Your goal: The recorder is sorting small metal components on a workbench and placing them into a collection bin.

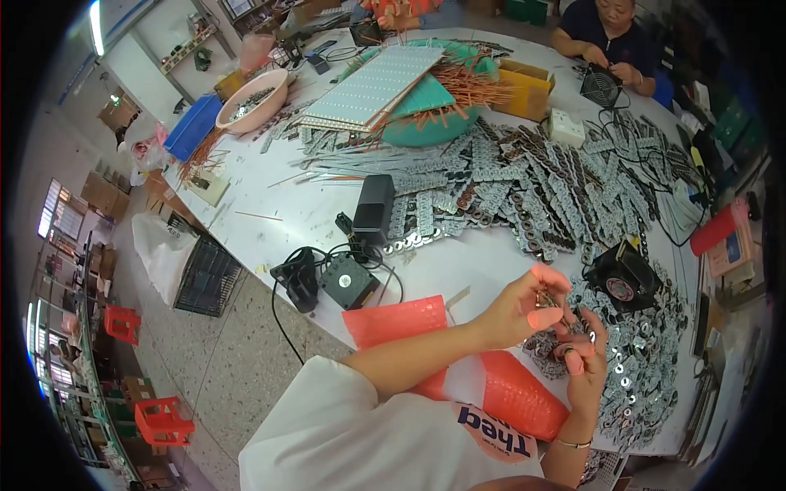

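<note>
My left hand (524, 307), with orange finger covers on the thumb and fingertips, is closed in a pinch over the table's near right part. What it pinches is too small to make out. Just beside and below it, my right hand (586, 352) has its fingers curled around a small shiny metal piece (591, 336); its fingertips also carry orange covers. The two hands are close together. Under and to the right of them spreads a heap of loose small metal pieces (634, 385). A black fan (624, 277) stands beyond my right hand.
Linked metal strips (524, 176) cover the table's middle. Near its left edge lie a black adapter (374, 209), another fan (349, 281) and cables. Orange bubble wrap (520, 393) lies against me. Behind are a green basin (430, 129), white panels (377, 86) and a person (610, 41).
</note>
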A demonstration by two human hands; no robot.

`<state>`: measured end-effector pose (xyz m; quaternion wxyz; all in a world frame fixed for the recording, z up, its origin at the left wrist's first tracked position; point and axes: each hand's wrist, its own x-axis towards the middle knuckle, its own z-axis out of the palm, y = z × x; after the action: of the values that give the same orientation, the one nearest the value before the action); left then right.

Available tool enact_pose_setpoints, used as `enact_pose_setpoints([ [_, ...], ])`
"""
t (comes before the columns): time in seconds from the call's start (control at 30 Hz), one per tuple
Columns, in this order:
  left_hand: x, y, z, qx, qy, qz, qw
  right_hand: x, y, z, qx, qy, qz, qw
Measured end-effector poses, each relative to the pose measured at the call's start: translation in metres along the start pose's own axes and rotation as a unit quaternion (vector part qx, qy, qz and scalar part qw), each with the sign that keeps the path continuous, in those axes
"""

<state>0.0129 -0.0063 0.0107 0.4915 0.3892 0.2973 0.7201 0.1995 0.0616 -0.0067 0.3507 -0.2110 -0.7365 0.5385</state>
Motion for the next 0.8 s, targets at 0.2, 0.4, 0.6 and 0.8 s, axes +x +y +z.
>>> enact_pose_setpoints([
  [0.2,0.005,-0.002,-0.019,0.229,-0.041,0.008,0.973,-0.004,0.004,-0.010,-0.037,0.059,0.018,0.997],
  [0.4,-0.003,-0.008,0.004,0.675,-0.120,0.129,0.716,-0.007,-0.014,0.009,-0.295,0.029,-0.102,0.950],
  [0.6,-0.002,-0.011,-0.005,0.472,-0.120,-0.046,0.872,-0.001,-0.012,-0.004,-0.076,0.125,0.008,0.989],
  [0.8,0.002,-0.004,-0.008,0.436,-0.159,-0.080,0.882,0.007,0.009,-0.006,-0.063,0.013,-0.018,0.998],
])
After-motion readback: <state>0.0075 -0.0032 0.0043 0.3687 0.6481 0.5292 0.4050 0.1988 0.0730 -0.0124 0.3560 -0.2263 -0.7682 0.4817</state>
